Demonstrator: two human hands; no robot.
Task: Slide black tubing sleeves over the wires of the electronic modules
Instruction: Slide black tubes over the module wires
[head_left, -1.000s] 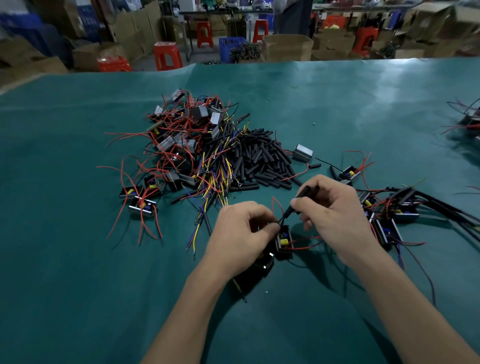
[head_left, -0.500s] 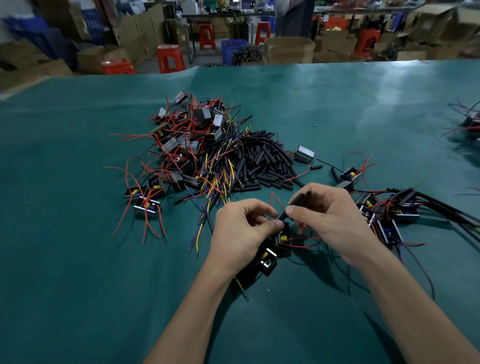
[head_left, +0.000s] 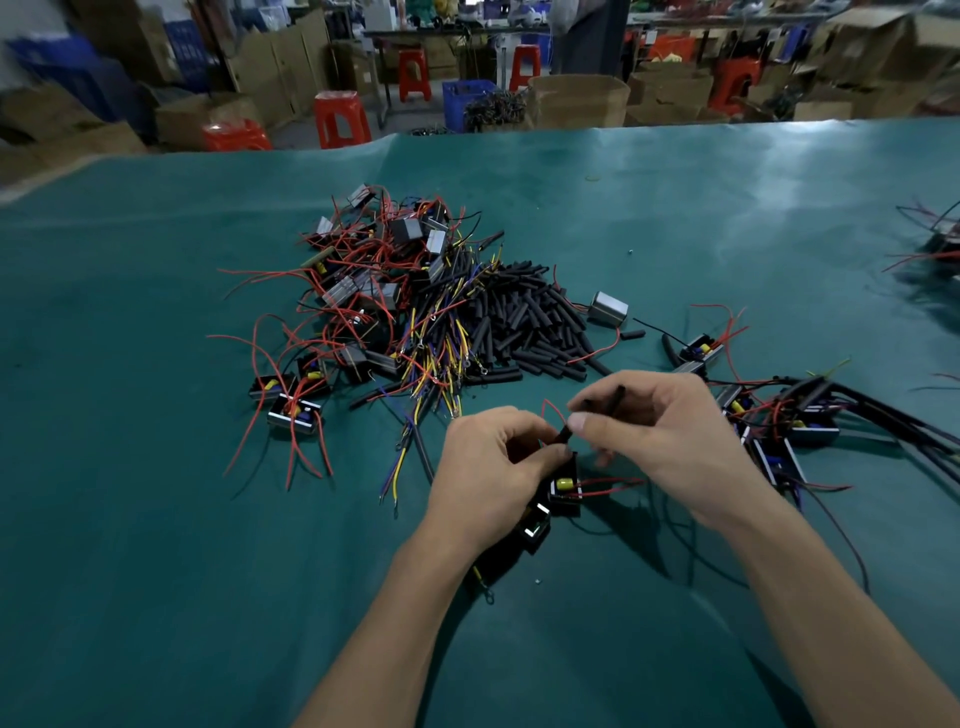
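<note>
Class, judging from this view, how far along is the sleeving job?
Done: the sleeved modules lying at right. In hand: the right hand holds a black sleeve over the module gripped by the left hand. Left: the unsleeved pile and loose sleeves.

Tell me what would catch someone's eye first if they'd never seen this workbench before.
Probably the big tangle of red-wired modules heaped mid-table on the green table cover, with a pile of black tubing sleeves against its right side. Nearer the camera, the left hand holds a module while the right hand pinches a black sleeve just above it. A cluster of modules with black-sleeved wires lies to the right.
</note>
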